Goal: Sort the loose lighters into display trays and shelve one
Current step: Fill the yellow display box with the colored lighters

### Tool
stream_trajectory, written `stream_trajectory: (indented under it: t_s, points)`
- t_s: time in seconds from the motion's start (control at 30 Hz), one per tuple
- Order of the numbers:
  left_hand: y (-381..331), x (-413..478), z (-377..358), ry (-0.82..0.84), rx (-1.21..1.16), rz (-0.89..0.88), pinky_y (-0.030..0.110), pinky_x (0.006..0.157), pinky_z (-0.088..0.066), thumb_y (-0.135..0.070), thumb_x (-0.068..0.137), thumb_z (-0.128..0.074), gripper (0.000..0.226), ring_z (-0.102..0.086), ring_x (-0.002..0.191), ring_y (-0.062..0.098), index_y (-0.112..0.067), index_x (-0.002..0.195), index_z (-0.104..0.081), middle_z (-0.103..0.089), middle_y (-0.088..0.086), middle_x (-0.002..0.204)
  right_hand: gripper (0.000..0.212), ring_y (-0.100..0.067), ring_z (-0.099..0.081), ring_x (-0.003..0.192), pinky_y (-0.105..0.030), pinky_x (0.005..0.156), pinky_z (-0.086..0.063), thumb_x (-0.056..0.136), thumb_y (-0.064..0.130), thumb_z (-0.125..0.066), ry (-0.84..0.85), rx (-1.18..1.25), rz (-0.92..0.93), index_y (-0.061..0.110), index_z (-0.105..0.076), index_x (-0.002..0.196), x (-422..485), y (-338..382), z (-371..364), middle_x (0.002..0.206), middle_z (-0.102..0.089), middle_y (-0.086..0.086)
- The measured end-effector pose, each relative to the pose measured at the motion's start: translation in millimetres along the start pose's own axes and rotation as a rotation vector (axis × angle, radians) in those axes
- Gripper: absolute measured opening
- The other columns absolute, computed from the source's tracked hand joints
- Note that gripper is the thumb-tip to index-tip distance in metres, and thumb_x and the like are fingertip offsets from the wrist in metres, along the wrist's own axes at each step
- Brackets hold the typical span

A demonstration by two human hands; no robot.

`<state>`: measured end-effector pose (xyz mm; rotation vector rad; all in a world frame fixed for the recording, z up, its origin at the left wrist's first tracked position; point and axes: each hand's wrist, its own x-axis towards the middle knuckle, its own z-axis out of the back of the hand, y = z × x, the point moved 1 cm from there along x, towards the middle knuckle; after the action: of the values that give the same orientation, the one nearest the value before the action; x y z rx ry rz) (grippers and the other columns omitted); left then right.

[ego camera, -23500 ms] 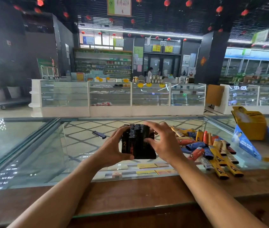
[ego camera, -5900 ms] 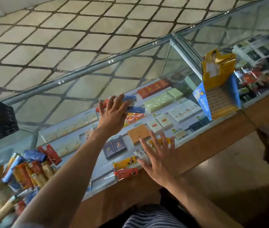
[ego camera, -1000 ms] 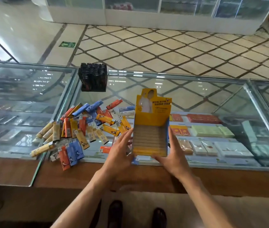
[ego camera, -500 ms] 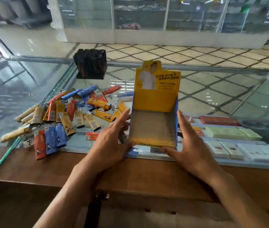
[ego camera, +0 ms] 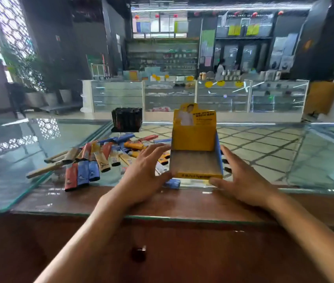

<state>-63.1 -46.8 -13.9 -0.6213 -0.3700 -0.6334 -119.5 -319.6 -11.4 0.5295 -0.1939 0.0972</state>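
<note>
An empty yellow display tray (ego camera: 194, 139) with blue sides and a tall printed back card stands upright on the glass counter (ego camera: 284, 160), near its front edge. My left hand (ego camera: 145, 174) presses its left side with the thumb at the front corner. My right hand (ego camera: 241, 180) holds the right side the same way. A heap of loose lighters (ego camera: 92, 160) in red, blue, orange and tan lies on the glass just left of the tray. One blue lighter (ego camera: 172, 183) lies by the tray's front left corner. A black tray of dark lighters (ego camera: 126, 119) stands behind the heap.
A brown wooden ledge (ego camera: 182, 203) runs along the counter's near edge. White glass showcases (ego camera: 182, 97) stand across the tiled aisle, with shelves and a person far behind them. Potted plants (ego camera: 45, 94) stand at the far left.
The tray has come down from a tilted hold to stand on the glass, and my fingers have spread along its sides. The camera has lifted to show the shop beyond.
</note>
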Motion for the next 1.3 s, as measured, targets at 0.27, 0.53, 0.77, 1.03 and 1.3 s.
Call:
stream_trajectory:
  t_s: [0.27,0.53,0.77,1.03,1.3]
  points:
    - [11.3,-7.0,13.5,0.286,0.33,0.116,0.058,0.126,-0.002,-0.113,0.042,-0.013,0.135,-0.001,0.158,0.019,-0.046,0.159,-0.017,-0.005,-0.01,0.171,0.117,-0.021,-0.001,0.156,-0.035,0.124,-0.008,0.079,0.065,-0.071,0.009,-0.113,0.039,0.027,0.001,0.162,3.1,9.8,-4.5,0.17,0.002,-0.002]
    - [24.9,17.2,16.1,0.515,0.409,0.101,0.067,0.121,0.007,-0.102,0.069,-0.025,0.103,0.006,0.158,0.016,-0.053,0.158,-0.005,0.003,-0.015,0.171,0.119,-0.024,0.005,0.156,-0.041,0.126,-0.014,0.071,0.079,-0.068,-0.026,-0.13,-0.014,0.036,-0.003,0.161,17.6,13.4,-15.6,0.168,0.016,0.0]
    - [29.1,17.1,11.9,0.43,0.418,0.043,0.058,0.121,-0.015,-0.103,0.066,-0.019,0.103,-0.016,0.152,0.019,-0.052,0.155,-0.022,-0.019,-0.011,0.164,0.11,-0.023,0.0,0.156,-0.038,0.125,-0.018,0.075,0.074,-0.07,-0.039,-0.098,-0.008,0.034,-0.013,0.161,14.1,11.7,-16.1,0.168,0.016,0.003]
    - [35.9,18.7,8.9,0.336,0.425,-0.007,0.05,0.113,-0.027,-0.105,0.066,-0.025,0.095,-0.033,0.14,0.014,-0.048,0.14,-0.044,-0.037,-0.016,0.149,0.103,-0.024,-0.005,0.156,-0.042,0.123,-0.024,0.075,0.074,-0.069,-0.058,-0.09,-0.009,0.033,-0.022,0.158,16.9,9.1,-18.2,0.168,0.009,0.001]
    - [36.3,20.2,10.4,0.323,0.422,-0.064,0.041,0.106,-0.037,-0.094,0.078,-0.036,0.082,-0.041,0.128,0.014,-0.038,0.134,-0.055,-0.048,-0.012,0.138,0.1,-0.023,-0.008,0.155,-0.044,0.123,-0.026,0.076,0.072,-0.069,-0.079,-0.068,-0.014,0.033,-0.026,0.157,16.7,6.2,-18.0,0.169,0.005,0.002]
